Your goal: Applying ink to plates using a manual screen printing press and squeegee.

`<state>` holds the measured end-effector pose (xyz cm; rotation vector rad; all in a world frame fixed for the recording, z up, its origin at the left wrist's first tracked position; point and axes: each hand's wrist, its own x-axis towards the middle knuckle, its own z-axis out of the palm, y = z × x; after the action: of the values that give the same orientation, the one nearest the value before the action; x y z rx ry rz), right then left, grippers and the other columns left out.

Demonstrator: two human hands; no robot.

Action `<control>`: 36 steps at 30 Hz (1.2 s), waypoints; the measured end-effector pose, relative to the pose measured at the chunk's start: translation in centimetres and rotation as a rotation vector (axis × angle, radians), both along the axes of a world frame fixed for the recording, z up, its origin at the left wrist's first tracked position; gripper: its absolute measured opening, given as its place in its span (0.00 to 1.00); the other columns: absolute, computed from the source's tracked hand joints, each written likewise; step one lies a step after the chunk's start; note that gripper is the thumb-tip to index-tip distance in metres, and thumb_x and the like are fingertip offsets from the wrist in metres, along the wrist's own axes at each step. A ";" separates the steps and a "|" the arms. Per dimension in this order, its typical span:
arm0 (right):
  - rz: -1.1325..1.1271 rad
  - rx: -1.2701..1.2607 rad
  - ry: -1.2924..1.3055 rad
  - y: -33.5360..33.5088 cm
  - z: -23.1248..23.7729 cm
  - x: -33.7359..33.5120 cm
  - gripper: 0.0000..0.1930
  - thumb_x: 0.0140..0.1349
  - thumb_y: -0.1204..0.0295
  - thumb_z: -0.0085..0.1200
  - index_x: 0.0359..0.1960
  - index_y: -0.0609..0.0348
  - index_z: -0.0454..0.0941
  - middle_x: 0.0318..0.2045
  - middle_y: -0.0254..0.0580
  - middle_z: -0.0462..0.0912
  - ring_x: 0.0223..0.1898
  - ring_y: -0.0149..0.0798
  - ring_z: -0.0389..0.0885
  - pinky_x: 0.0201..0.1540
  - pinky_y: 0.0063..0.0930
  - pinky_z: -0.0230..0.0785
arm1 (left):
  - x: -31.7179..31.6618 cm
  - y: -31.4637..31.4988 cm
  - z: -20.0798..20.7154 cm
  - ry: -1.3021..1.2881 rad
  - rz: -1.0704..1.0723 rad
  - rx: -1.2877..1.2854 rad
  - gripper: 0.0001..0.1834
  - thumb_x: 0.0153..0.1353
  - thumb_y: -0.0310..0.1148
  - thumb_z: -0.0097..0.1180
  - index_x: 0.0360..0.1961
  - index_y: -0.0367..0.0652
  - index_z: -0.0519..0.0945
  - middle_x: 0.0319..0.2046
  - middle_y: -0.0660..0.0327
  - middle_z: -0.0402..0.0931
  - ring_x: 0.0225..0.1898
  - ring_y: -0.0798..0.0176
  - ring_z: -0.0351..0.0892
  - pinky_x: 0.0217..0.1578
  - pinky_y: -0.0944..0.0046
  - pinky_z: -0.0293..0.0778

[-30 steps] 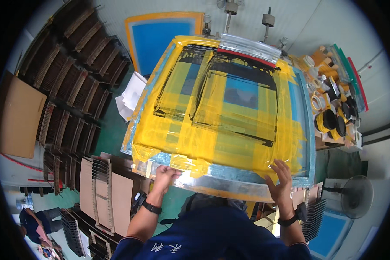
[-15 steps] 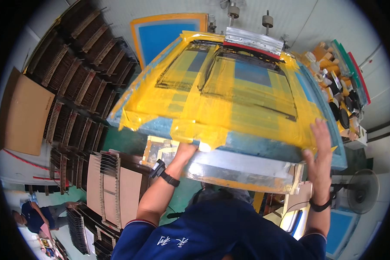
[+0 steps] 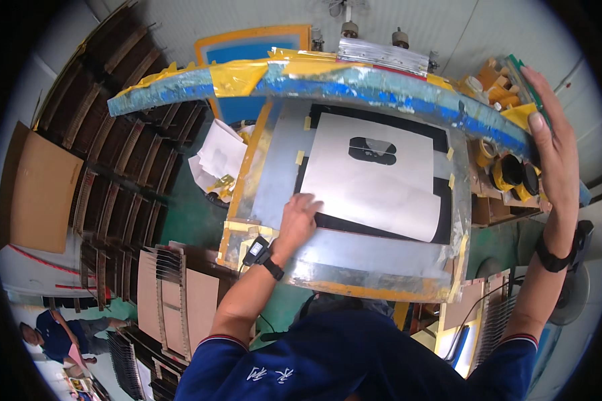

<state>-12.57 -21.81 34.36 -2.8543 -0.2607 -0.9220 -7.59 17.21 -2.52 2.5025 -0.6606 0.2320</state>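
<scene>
Leftward, rack: dark, tall, filled with many close-set shelves, bending along the rim of the view.
Screen: tilted, its near side raised over the table so the edge faces the viewer, pale and bright blue, with yellow tape wrapped over it.
Table: grey and flat below the raised screen, its border stained orange.
Cardboard: a brown sheet upright before the rack.
Leaning screen: blue in an orange frame, partly hidden behind the raised one.
Panel: black, flat on the table, mostly covered.
Paper: white, lying on the panel in the middle of the table, black showing around it, its lower right corner curling.
Right hand: at the right end of the raised screen, fingers straight and spread from the thumb, palm seemingly against the edge.
Left hand: by the paper's lower left corner, fingers slightly bent and blurred; whether they pinch anything, I cannot tell.
Mark: black, rounded, on the paper's upper half; print or opening, unclear.
Tabs: small, pale yellow, beside the panel.
</scene>
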 end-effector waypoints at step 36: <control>0.486 -0.030 -0.205 8.1 -6.7 -6.8 0.26 0.60 0.63 0.55 0.56 0.71 0.74 0.56 0.60 0.76 0.58 0.54 0.75 0.61 0.46 0.66 | -11.7 7.6 7.2 0.078 -0.263 -0.180 0.07 0.56 0.25 0.56 0.36 0.39 0.79 0.29 0.52 0.79 0.31 0.48 0.81 0.35 0.55 0.78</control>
<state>-19.34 -13.69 27.70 -2.5295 -0.9434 -1.0970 -19.26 24.76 4.69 2.2147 -0.8853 0.0911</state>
